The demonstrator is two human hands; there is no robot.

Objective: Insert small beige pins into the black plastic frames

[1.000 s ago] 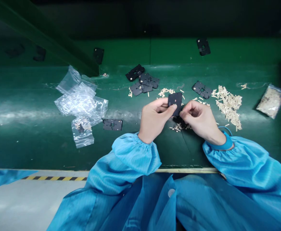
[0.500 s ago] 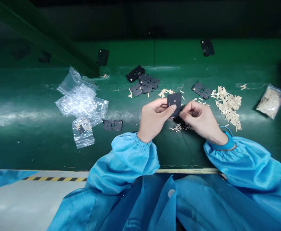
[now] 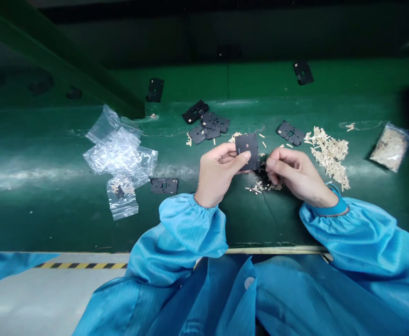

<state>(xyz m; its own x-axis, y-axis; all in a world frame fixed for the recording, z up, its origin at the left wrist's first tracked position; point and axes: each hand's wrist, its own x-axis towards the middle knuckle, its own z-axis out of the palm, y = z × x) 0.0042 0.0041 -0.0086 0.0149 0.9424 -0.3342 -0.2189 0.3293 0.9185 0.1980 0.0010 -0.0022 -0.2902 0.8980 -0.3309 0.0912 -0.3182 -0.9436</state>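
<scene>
my left grip (image 3: 218,173) is closed on a black plate (image 3: 247,150), held above the green bench (image 3: 67,224); my right grip (image 3: 297,176) is curled at its edge (any hold there: cannot tell). more black plates (image 3: 208,125) lie far, and a heap of beige strips (image 3: 328,156) remains right.

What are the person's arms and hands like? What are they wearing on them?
The left hand and right hand are bare, with no gloves. The left sleeve and right sleeve are shiny bright blue, puffy, with gathered elastic cuffs. Around the right wrist is a deeper blue wrist strap.
</scene>
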